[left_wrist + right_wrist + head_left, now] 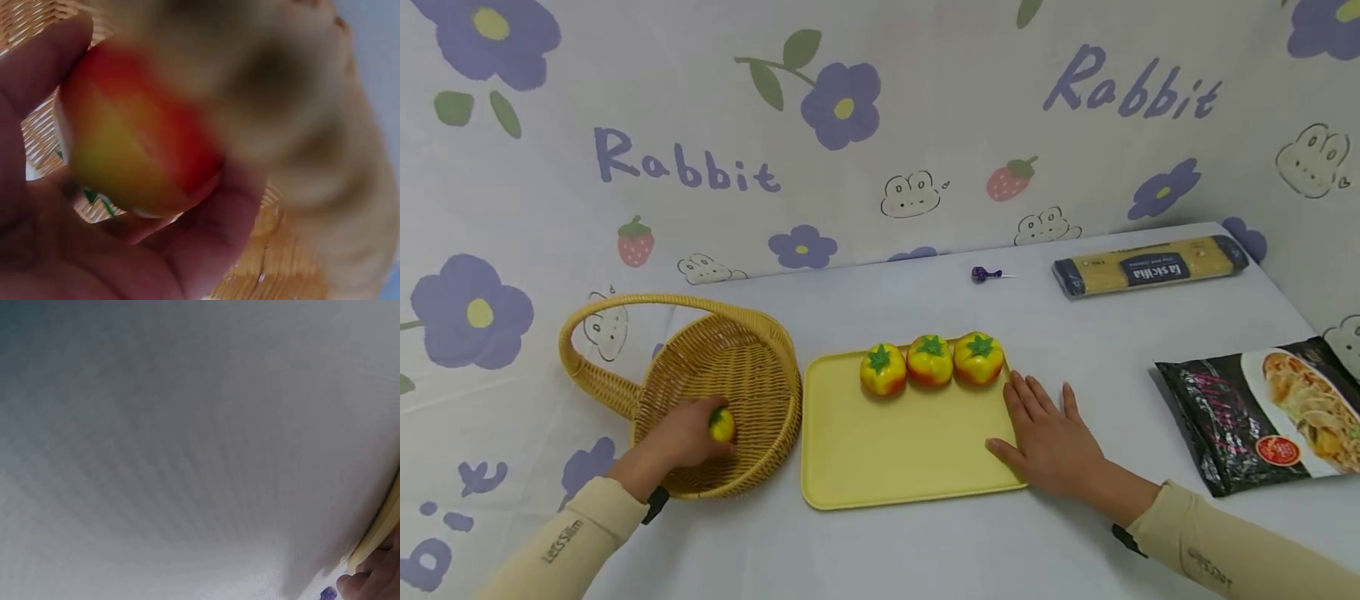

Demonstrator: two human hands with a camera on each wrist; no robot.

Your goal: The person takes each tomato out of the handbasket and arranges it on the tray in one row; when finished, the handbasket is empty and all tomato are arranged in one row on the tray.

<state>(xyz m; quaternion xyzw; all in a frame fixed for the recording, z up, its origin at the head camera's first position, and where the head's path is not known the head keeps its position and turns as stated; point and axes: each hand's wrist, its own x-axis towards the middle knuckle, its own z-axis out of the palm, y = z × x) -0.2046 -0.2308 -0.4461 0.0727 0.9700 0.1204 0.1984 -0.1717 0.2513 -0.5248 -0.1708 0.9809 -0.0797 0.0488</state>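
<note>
My left hand [688, 433] is inside the wicker basket [767, 375], fingers and thumb curled round a yellow-and-red persimmon [722, 425] with a green leafy top. The left wrist view shows that persimmon [137, 137] close up, with the blurred basket rim [337, 150] in front of part of it. Along the back edge of the pale yellow tray [895, 458], three similar persimmons [930, 362] sit in a row. My right hand [1052, 437] rests flat over the tray's right edge with straight fingers, its thumb on the tray. Only a few right-hand fingers [369, 581] show in the right wrist view.
The basket's tall handle [647, 300] arches up at the left, and its side stands close against the tray. Farther back lie a purple-wrapped lollipop [985, 274] and a pack of pasta [1150, 265]. A black noodle packet [1262, 417] lies right of my right hand.
</note>
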